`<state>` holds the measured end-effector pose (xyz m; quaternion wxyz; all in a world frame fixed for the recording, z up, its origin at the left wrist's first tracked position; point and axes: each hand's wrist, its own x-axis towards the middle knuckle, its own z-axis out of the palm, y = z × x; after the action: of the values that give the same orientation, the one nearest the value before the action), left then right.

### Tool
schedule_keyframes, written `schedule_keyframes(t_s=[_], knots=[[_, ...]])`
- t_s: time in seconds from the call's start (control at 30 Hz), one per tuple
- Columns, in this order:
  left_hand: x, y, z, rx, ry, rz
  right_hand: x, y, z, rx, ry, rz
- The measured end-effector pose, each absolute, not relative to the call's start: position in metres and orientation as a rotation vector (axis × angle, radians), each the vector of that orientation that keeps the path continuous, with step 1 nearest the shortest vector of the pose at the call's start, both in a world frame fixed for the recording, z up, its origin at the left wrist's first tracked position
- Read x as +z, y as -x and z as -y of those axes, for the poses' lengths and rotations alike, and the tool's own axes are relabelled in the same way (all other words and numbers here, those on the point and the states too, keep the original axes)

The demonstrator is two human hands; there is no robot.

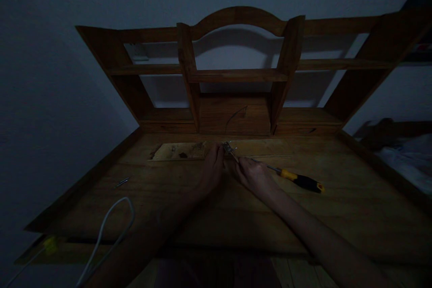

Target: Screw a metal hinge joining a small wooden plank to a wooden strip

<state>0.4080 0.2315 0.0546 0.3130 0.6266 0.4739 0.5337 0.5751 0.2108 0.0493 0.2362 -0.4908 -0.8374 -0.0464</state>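
Near the back of the wooden desk, my left hand (214, 164) is closed, pinching a small metal piece (227, 147) at its fingertips. My right hand (252, 172) is closed around a thin light-coloured stick-like tool (234, 158), whose tip meets the metal piece. Dim light hides the exact kind of both. A screwdriver (300, 180) with a yellow and black handle lies just right of my right hand, its shaft running behind the knuckles. Behind both hands lies a flat wooden strip (194, 150), stained dark on its left part.
The wooden desk (162, 198) has a shelf unit (236, 75) along its back. Small metal rods (122, 182) lie on the left. A white cable (101, 229) loops over the front left edge, near a yellow object (50, 245). Raised side boards border the desktop.
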Motion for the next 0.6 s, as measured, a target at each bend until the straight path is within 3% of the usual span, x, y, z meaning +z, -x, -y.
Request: schedule_keyframes(t_s=[0.6], knots=[[0.0514,-0.4067,-0.2327,1.375,-1.656,-1.258,0.0489,-0.5763,-0.2114,-0.107,1.354,2.288]])
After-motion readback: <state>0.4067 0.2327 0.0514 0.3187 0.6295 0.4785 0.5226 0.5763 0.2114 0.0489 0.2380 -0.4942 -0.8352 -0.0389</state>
